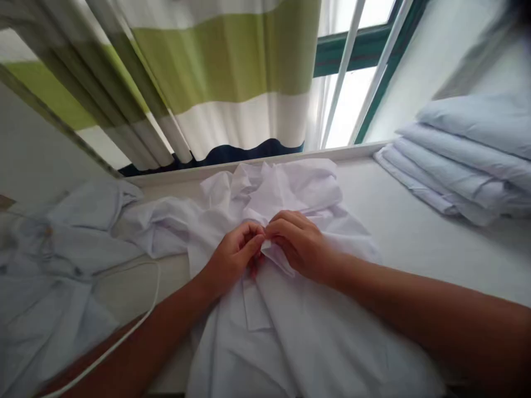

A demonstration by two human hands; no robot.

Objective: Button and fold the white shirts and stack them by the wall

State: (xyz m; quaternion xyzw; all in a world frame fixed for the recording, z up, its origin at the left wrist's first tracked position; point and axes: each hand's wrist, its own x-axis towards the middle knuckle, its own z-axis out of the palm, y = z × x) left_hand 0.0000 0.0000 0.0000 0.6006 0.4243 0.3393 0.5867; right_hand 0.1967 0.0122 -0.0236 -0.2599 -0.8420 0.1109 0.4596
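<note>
A white shirt (323, 326) lies spread on the white table, its upper part rumpled and one sleeve stretched out to the left. My left hand (234, 254) pinches the shirt's front edge between thumb and fingers. Close against it, my right hand (298, 243) is closed on the same edge, where a small flap of cloth folds over. A flat strip like a placket (256, 307) runs down below the left hand. Something small and reddish shows under the left fingers; I cannot make out what it is.
On the right stands a stack of folded white garments (464, 160). More loose white cloth (83, 232) lies at the left. A white cord (155, 287) loops over my left forearm. Behind the table (410, 232) hang striped curtains (224, 66) beside a barred window (352, 83).
</note>
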